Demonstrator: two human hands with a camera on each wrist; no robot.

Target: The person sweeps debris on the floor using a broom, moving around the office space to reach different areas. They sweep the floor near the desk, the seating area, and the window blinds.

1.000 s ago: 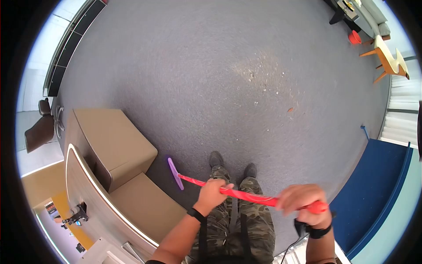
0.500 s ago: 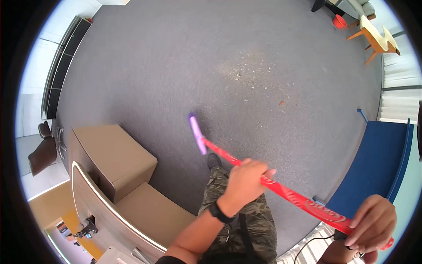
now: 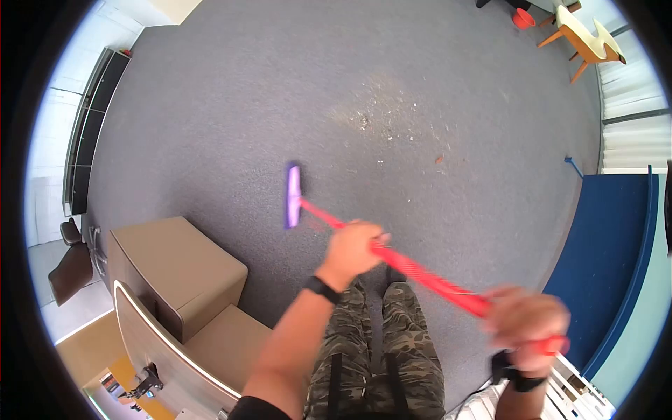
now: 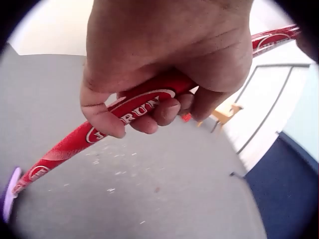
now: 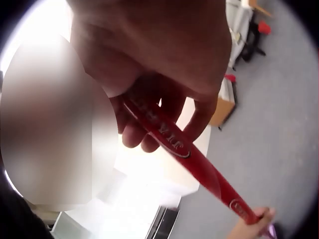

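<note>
A red broom handle runs slantwise across the head view to a purple broom head on the grey floor. The left hand grips the handle partway down, its fingers curled round the red shaft in the left wrist view. Near the handle's top end, the right hand holds on, blurred in the head view; in the right wrist view its fingers wrap the shaft. Pale crumbs and bits of debris lie scattered on the floor ahead, to the right of the broom head, with a small reddish-brown piece.
A beige padded seat and a curved wooden desk stand at left. On the right is a dark blue platform. A pale chair and a red bucket are at far right, an office chair at far left.
The broom head has swung left and slightly up from beside the left foot. Both hands have moved left with the handle, the right one also up; the room has shifted in view.
</note>
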